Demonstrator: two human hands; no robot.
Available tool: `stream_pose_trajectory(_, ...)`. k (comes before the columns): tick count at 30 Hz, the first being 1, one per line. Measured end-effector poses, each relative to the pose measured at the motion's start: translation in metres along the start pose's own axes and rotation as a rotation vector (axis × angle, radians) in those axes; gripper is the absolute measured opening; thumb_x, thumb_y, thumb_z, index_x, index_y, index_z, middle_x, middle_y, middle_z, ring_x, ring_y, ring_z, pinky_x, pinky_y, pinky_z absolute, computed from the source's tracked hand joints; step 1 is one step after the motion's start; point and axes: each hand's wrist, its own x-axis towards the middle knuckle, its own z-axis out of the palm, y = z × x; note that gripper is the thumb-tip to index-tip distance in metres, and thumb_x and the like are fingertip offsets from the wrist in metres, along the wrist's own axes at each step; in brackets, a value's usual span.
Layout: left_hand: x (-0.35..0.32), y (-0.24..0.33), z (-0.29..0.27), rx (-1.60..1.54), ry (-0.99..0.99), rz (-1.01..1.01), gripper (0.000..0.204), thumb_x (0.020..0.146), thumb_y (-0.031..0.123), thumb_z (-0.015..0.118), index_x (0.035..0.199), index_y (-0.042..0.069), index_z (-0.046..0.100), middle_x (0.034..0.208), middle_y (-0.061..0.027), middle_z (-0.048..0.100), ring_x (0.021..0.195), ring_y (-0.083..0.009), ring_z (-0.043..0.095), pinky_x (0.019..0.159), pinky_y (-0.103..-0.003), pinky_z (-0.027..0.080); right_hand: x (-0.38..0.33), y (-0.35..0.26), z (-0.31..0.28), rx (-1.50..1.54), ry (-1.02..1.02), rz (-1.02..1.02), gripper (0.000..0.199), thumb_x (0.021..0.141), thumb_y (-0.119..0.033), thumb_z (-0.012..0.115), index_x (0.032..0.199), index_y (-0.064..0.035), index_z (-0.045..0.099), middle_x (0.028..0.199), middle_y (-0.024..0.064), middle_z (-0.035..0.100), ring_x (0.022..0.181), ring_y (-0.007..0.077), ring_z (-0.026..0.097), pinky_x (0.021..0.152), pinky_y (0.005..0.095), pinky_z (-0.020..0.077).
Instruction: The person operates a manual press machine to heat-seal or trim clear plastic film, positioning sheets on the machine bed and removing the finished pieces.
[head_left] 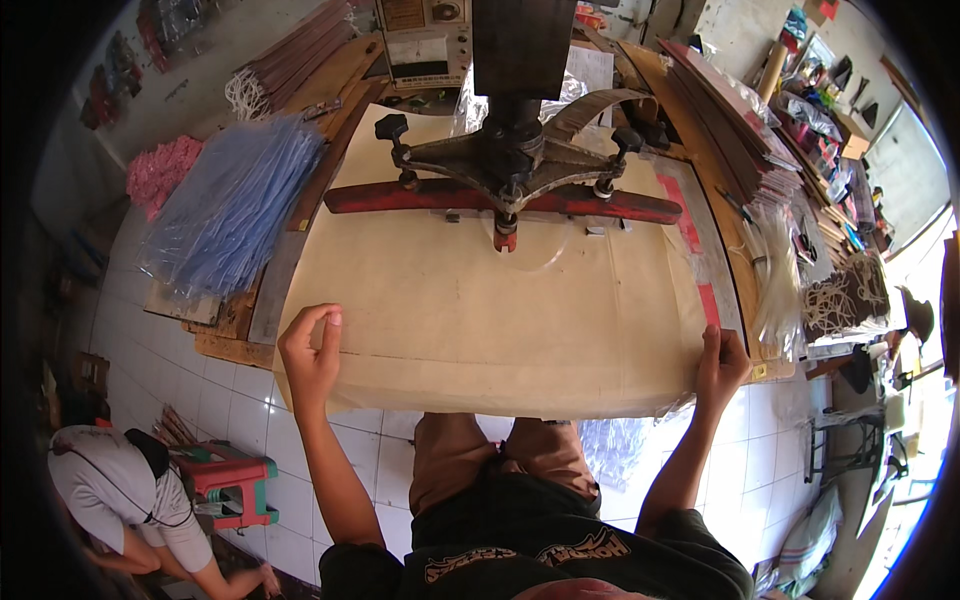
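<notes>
A broad tan sheet (pixel 480 300) lies over the bed of a press and comes out past its front edge towards me. My left hand (pixel 312 350) is closed in a pinch at the sheet's near left edge, thumb up. At the near right edge my right hand (pixel 722 362) is curled shut on the sheet, its thumb also on top. Above the sheet's far part stands the press head (pixel 510 160), with a dark metal spider bracket and a long red bar (pixel 420 197). Small dark metal pieces lie by the bar.
Left of the press lies a stack of bluish clear plastic bags (pixel 230 200), with a pink bundle (pixel 165 170) beyond. Brown boards with white cords (pixel 730 130) are piled at right. A control box (pixel 425 45) stands behind. Another person (pixel 130 490) bends near a red-green stool (pixel 230 485).
</notes>
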Motion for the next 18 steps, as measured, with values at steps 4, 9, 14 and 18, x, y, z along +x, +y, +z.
stream_pose_trajectory(4, 0.0006, 0.0006, 0.0001, 0.001, -0.001, 0.012, 0.015, 0.097, 0.011, 0.067, 0.099, -0.004, 0.070, 0.092, -0.0119, 0.074, 0.087, -0.0203, 0.070, 0.081, -0.031, 0.053, -0.0001, 0.0000, -0.0003, 0.017, -0.007, 0.005, 0.036, 0.098, -0.020, 0.071, 0.070, -0.0008, 0.058, 0.054, -0.0047, 0.045, 0.052, 0.0036, 0.034, 0.048, 0.0270, 0.0245)
stream_pose_trajectory(9, -0.0001, -0.0013, -0.0002, 0.007, -0.001, 0.017, 0.015, 0.097, 0.010, 0.066, 0.099, -0.004, 0.070, 0.091, -0.0117, 0.074, 0.087, -0.0197, 0.070, 0.080, -0.031, 0.053, -0.0004, -0.0012, 0.0003, 0.025, -0.011, -0.010, 0.036, 0.098, -0.020, 0.071, 0.071, -0.0006, 0.058, 0.055, -0.0046, 0.046, 0.053, 0.0035, 0.034, 0.048, 0.0265, 0.0244)
stream_pose_trajectory(14, 0.0000, -0.0008, 0.0001, 0.004, 0.000, 0.000, 0.014, 0.096, 0.010, 0.066, 0.099, -0.004, 0.070, 0.091, -0.0118, 0.074, 0.087, -0.0198, 0.070, 0.080, -0.031, 0.053, -0.0001, -0.0018, -0.0002, 0.027, -0.015, 0.010, 0.036, 0.099, -0.021, 0.071, 0.071, -0.0006, 0.058, 0.055, -0.0046, 0.046, 0.053, 0.0036, 0.035, 0.049, 0.0265, 0.0245)
stream_pose_trajectory(18, -0.0003, -0.0008, 0.0003, 0.004, 0.000, -0.005, 0.014, 0.096, 0.010, 0.066, 0.099, -0.004, 0.070, 0.091, -0.0118, 0.074, 0.087, -0.0199, 0.070, 0.081, -0.031, 0.053, 0.0001, -0.0013, -0.0002, 0.009, -0.017, 0.009, 0.036, 0.098, -0.021, 0.071, 0.071, -0.0007, 0.058, 0.055, -0.0045, 0.046, 0.053, 0.0037, 0.035, 0.049, 0.0267, 0.0245)
